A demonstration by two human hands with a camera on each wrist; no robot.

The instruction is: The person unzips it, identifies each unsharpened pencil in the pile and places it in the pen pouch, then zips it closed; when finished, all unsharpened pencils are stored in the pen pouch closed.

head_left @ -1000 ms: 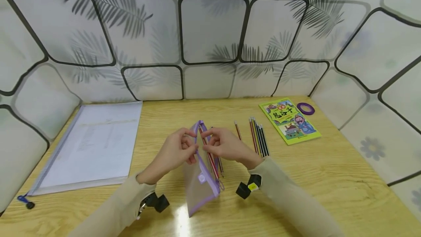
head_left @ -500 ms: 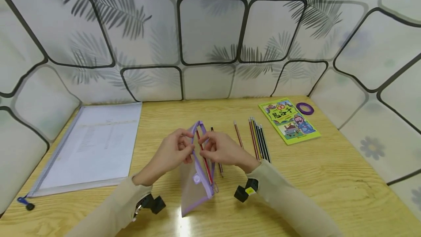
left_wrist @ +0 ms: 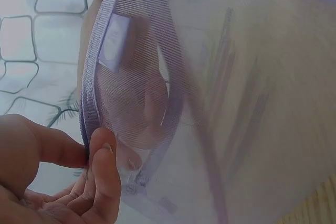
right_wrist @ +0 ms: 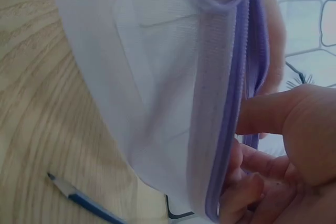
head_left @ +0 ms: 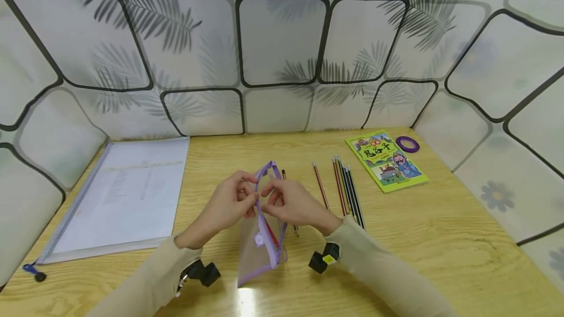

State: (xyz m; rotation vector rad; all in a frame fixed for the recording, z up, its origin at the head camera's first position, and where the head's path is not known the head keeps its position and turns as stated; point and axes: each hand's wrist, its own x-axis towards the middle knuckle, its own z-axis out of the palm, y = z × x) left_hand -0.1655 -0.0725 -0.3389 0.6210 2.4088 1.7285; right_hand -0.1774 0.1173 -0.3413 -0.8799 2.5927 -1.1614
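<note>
My left hand (head_left: pixel 230 200) pinches the zip edge of an upright purple-trimmed mesh pouch (head_left: pixel 253 258) between thumb and index finger. The pouch mouth gapes to the right. My right hand (head_left: pixel 294 202) is at that mouth, thumb and index finger apart, with nothing visible between them; the right wrist view hides their tips behind the zip edge (right_wrist: pixel 231 124). A red pencil (head_left: pixel 271 235) leans inside the pouch, and it shows as a blurred streak through the mesh in the left wrist view. One dark pencil (right_wrist: pixel 79 198) lies on the table beside the pouch.
Right of the pouch, a lone red pencil (head_left: pixel 321 186) lies beside a bunch of several pencils (head_left: pixel 348 190). Farther right are a green comic-style book (head_left: pixel 387 161) and a purple tape ring (head_left: pixel 407 144). A white document folder (head_left: pixel 128 194) covers the left side. Patterned fabric (head_left: pixel 282 43) encloses the table.
The red pencil has slid down into the pouch, its top no longer showing above the right fingers. Both hands and the pouch have shifted slightly left.
</note>
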